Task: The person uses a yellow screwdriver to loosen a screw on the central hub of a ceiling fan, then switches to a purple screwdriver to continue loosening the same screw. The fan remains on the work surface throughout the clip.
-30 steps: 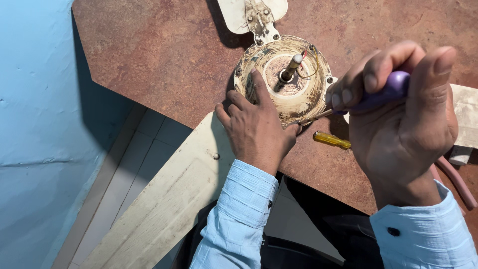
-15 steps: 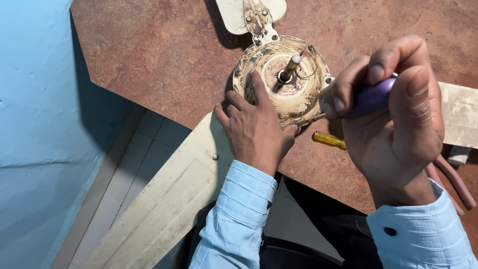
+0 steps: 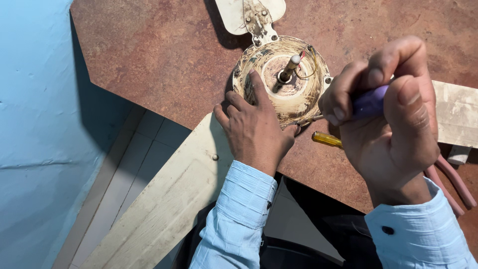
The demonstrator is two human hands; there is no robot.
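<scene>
bare brown tabletop (image 3: 164, 55) left of fan motor (image 3: 281, 79), yellow-handled screwdriver (image 3: 327, 139) and pliers (image 3: 455, 182) crowding right

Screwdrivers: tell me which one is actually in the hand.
The purple-handled screwdriver, gripped by the right hand with its tip at the fan motor rim. The yellow-handled screwdriver lies loose on the table.

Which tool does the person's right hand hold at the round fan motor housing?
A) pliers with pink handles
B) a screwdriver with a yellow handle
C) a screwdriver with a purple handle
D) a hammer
C: the right hand grips a purple-handled screwdriver whose tip reaches the rim of the fan motor housing, while the yellow-handled screwdriver and the pink-handled pliers lie on the brown table, apart from that grip.
</scene>
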